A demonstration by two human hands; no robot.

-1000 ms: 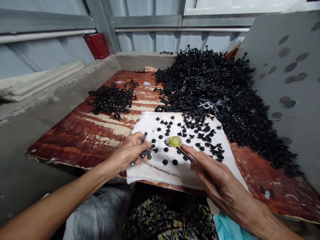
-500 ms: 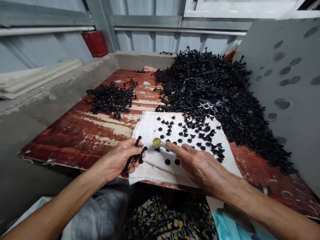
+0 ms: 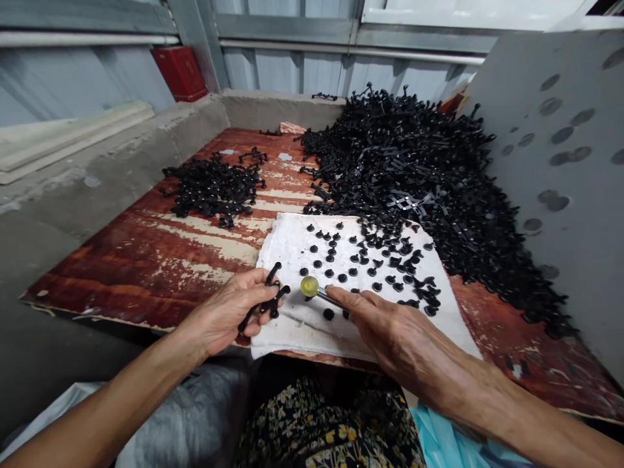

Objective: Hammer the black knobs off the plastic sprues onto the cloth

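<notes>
My left hand (image 3: 231, 312) pinches a black jointed part (image 3: 270, 302) with knobbed ends, over the left edge of a white cloth (image 3: 287, 244). Closed round the thin metal shaft of a tool, my right hand (image 3: 385, 325) is over the cloth's front half. The tool's round yellow-green tip (image 3: 309, 286) points left, a short gap from the black part. Many small black round pieces with stubs (image 3: 329, 273) are spread on the cloth, some partly hidden by my right hand.
A big heap of black jointed parts (image 3: 390, 156) covers the back right of the worn red-brown table (image 3: 112, 260). A smaller pile (image 3: 214, 188) lies at the back left. A grey spotted panel (image 3: 580, 195) stands at the right; a red box (image 3: 179, 73) is in the far corner.
The view has shifted slightly. My right hand and the tool tip are a little lower and to the right. My left hand still holds the black part in nearly the same place.
</notes>
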